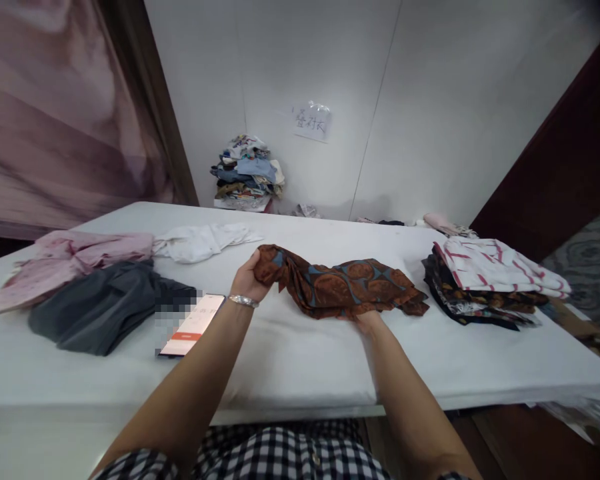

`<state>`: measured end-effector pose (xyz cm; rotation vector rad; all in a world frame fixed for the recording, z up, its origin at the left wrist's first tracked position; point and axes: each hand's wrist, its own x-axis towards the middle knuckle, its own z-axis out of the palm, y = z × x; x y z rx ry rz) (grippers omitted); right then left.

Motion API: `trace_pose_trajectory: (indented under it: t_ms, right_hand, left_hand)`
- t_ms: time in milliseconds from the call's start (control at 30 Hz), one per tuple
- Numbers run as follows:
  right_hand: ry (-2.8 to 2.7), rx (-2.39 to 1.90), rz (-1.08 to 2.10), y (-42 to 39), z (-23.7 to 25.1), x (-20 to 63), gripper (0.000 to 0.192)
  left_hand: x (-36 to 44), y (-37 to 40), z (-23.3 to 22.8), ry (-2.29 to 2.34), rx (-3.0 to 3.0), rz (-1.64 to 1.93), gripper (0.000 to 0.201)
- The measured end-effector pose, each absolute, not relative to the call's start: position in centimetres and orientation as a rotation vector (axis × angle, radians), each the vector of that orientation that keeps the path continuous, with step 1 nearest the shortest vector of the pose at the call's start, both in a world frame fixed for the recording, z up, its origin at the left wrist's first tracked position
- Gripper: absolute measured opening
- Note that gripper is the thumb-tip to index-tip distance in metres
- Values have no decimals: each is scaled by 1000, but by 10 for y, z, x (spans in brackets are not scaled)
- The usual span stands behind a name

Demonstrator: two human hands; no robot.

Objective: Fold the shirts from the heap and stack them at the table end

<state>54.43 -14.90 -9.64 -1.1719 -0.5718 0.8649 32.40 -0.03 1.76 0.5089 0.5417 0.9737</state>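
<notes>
A brown garment point(350, 283) with a blue and rust print is bunched up across the middle of the white table. Its left end is gripped by my left hand point(254, 277), fingers closed round the cloth. My right hand point(367, 321) holds the same garment from beneath at its front edge, with the fingers hidden under the fabric. To the left of my left forearm lies a phone point(195, 327) with a lit screen, partly blurred out. A silver bracelet point(243, 301) circles my left wrist.
Dark grey point(97, 310), pink point(80, 257) and white clothes point(200, 243) lie loosely on the left of the table point(300, 373). A folded stack topped by a white-and-red shirt point(500, 267) sits at right. Behind the table rises a clothes pile point(250, 170) below a wall sign point(311, 122).
</notes>
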Motion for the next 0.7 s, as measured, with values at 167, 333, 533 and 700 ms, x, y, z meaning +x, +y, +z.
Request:
trace_pose_trajectory:
  t_ms: [167, 333, 533, 700]
  right_hand:
    - [-973, -1463, 1206, -175, -70, 528, 24]
    - [-1066, -1279, 865, -175, -57, 490, 33]
    - [-1011, -1247, 405, -142, -61, 460, 72]
    - [-721, -1057, 708, -119, -50, 468, 24]
  left_hand:
    - [314, -2, 39, 434, 533, 1085, 21]
    - [323, -25, 51, 406, 529, 1048, 15]
    - [344, -67, 72, 337, 679, 851, 20]
    - [350, -60, 73, 276, 1051, 787, 31]
